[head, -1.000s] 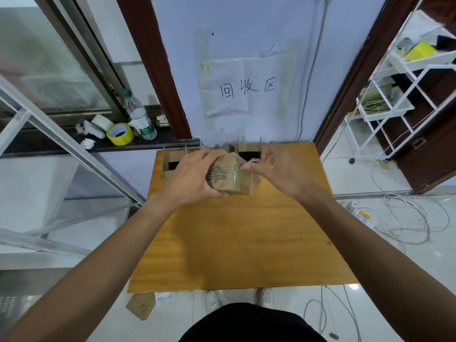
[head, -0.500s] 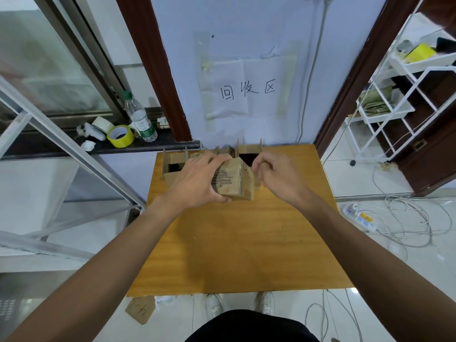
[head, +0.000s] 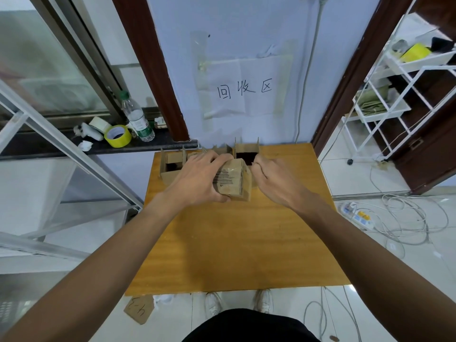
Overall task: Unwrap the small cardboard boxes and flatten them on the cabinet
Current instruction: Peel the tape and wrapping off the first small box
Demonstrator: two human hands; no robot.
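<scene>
Two bare hands met over the far part of the yellow-brown wooden cabinet top [head: 234, 243]. Between them was one small brown cardboard box [head: 234, 180], about in the middle from left to right. It was just in front of more open brown cardboard boxes [head: 246, 148] along the far edge.

The left hand [head: 197, 178] was clamped on the box from its left side. Its fingers curled over the far top and its thumb tucked under the near bottom corner. The right hand [head: 276, 181] sat just beside the box on the right, at its far right corner. Its fingers were curled in tight, but the view did not show if they pinched tape, a flap or nothing.

The box looked longer from near to far than from left to right, and it leaned, with its far end higher. A wide side with dark print faced the person. Whether its near end rested on the wood could not be told.

The step looked like peeling the box open. The far right corner mattered most, and it lay right at the right hand's fingertips, so that hand was the nearer one for pulling. The pull would likely go to the right, away from the left hand. None of the boxes looked flat yet.
</scene>
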